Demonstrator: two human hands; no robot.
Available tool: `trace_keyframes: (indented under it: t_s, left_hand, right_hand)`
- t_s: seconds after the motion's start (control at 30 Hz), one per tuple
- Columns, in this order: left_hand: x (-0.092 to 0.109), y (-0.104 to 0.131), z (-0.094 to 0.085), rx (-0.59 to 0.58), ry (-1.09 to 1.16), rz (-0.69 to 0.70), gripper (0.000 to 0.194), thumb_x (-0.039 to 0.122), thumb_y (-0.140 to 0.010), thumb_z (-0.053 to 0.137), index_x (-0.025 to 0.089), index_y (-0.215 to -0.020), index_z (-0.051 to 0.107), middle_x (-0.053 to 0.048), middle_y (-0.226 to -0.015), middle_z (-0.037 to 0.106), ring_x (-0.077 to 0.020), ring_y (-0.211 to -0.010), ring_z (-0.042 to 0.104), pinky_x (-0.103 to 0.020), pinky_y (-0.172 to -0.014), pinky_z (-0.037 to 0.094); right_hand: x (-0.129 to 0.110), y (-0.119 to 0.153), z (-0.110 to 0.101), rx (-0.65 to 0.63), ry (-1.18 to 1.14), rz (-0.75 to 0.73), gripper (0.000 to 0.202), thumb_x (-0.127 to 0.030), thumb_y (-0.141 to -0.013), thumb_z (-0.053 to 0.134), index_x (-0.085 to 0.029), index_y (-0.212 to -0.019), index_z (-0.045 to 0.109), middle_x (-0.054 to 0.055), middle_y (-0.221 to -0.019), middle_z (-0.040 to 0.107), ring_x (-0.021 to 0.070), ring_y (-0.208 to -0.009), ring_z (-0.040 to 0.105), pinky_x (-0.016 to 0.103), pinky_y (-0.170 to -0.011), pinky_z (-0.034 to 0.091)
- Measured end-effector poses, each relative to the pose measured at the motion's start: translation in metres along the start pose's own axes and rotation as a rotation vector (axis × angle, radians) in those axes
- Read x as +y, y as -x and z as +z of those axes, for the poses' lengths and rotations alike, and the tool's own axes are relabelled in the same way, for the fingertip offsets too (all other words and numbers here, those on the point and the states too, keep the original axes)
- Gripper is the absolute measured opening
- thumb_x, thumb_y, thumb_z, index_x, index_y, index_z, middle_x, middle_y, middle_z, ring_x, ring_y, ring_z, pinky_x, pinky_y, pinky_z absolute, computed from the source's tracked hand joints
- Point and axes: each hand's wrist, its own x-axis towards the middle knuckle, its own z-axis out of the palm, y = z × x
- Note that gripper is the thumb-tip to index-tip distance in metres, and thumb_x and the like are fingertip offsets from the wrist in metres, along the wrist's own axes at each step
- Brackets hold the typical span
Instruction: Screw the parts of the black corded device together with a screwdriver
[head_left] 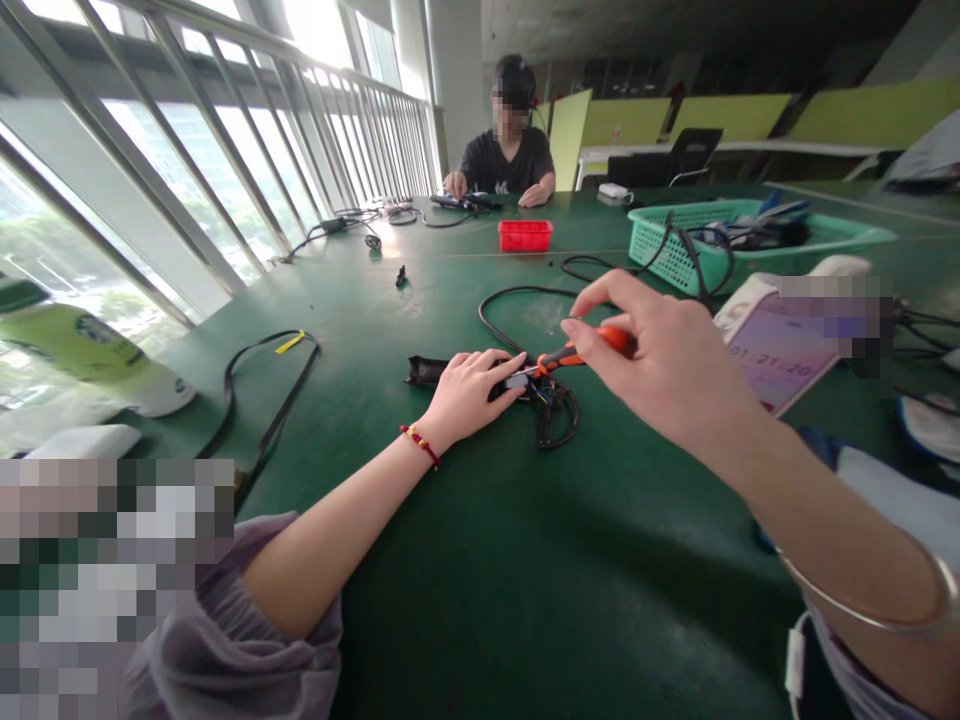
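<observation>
My left hand (469,395) presses down on a black corded device (427,371) lying on the table, its fingers and thumb around the body. The device's right part is opened up, with a grey piece and thin coloured wires (541,390) showing beside a curved black part (574,415). My right hand (660,350) has a screwdriver (564,356) with an orange and black handle, its shaft pointing left and down to the device near my left fingertips. My right thumb and index fingertip are close together above the handle; whether anything small is between them I cannot make out.
A green basket (667,255) of tools and cables stands back right, near a red tray (525,237). A phone (787,345) leans at right. A black strap (300,385) and a green-and-white bottle (97,350) lie left. Another person (506,150) sits across the table.
</observation>
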Motion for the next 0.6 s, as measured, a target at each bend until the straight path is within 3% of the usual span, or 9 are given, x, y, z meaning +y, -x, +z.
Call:
trace_keyframes:
  t_s: [0.13,0.23,0.3,0.4,0.5,0.6]
  left_hand:
    - [0.0001,0.0002,-0.0003,-0.006,-0.007,0.005,0.040,0.041,-0.091,0.040,0.026,-0.125,0.053,-0.005,-0.119,0.059,-0.0203,-0.102,0.056,-0.037,-0.088,0.039]
    - [-0.0008,0.0006,0.0012,0.009,-0.012,0.004,0.040,0.042,-0.091,0.040,0.026,-0.125,0.053,-0.004,-0.119,0.058,-0.0201,-0.103,0.056,-0.037,-0.089,0.039]
    - [-0.0012,0.0007,0.0017,0.015,-0.015,0.003,0.040,0.042,-0.091,0.040,0.027,-0.126,0.053,-0.003,-0.120,0.058,-0.0200,-0.103,0.055,-0.037,-0.090,0.038]
    - [-0.0009,0.0007,0.0009,0.006,-0.017,0.007,0.040,0.042,-0.091,0.040,0.026,-0.127,0.052,-0.003,-0.120,0.058,-0.0203,-0.103,0.056,-0.037,-0.089,0.039]
    - [0.0003,0.0005,-0.0004,-0.006,-0.027,0.011,0.042,0.041,-0.091,0.040,0.025,-0.128,0.050,-0.004,-0.119,0.058,-0.0212,-0.101,0.056,-0.038,-0.087,0.040]
    - [0.0014,0.0002,0.0001,-0.001,-0.037,-0.014,0.047,0.043,-0.090,0.041,0.020,-0.131,0.046,-0.008,-0.119,0.058,-0.0229,-0.102,0.056,-0.038,-0.089,0.040]
  right_hand:
    - [-0.0025,0.0017,-0.0001,0.069,-0.051,-0.102,0.026,-0.025,-0.075,0.057,-0.024,-0.100,0.047,-0.002,-0.068,0.059,0.0165,-0.060,0.056,0.030,-0.060,0.041]
    - [-0.0022,0.0018,0.0003,0.010,-0.028,-0.060,0.012,-0.033,-0.080,0.055,-0.023,-0.086,0.052,-0.003,-0.055,0.053,0.0135,-0.048,0.049,0.027,-0.050,0.036]
    - [-0.0015,0.0014,0.0013,-0.020,-0.007,-0.013,0.021,-0.042,-0.084,0.050,-0.022,-0.077,0.053,-0.005,-0.047,0.047,0.0120,-0.040,0.043,0.026,-0.045,0.030]
    - [-0.0008,0.0008,0.0034,0.046,-0.031,-0.017,0.019,-0.036,-0.081,0.054,-0.020,-0.092,0.053,-0.003,-0.056,0.054,0.0146,-0.049,0.051,0.028,-0.051,0.036]
    - [-0.0007,0.0010,0.0048,0.101,-0.103,-0.100,0.035,-0.023,-0.075,0.057,-0.019,-0.107,0.045,0.000,-0.076,0.061,0.0165,-0.063,0.057,0.032,-0.066,0.043]
    - [-0.0008,0.0021,0.0046,0.037,-0.063,-0.090,0.020,-0.030,-0.079,0.054,-0.021,-0.096,0.050,-0.002,-0.063,0.057,0.0163,-0.055,0.054,0.031,-0.060,0.041]
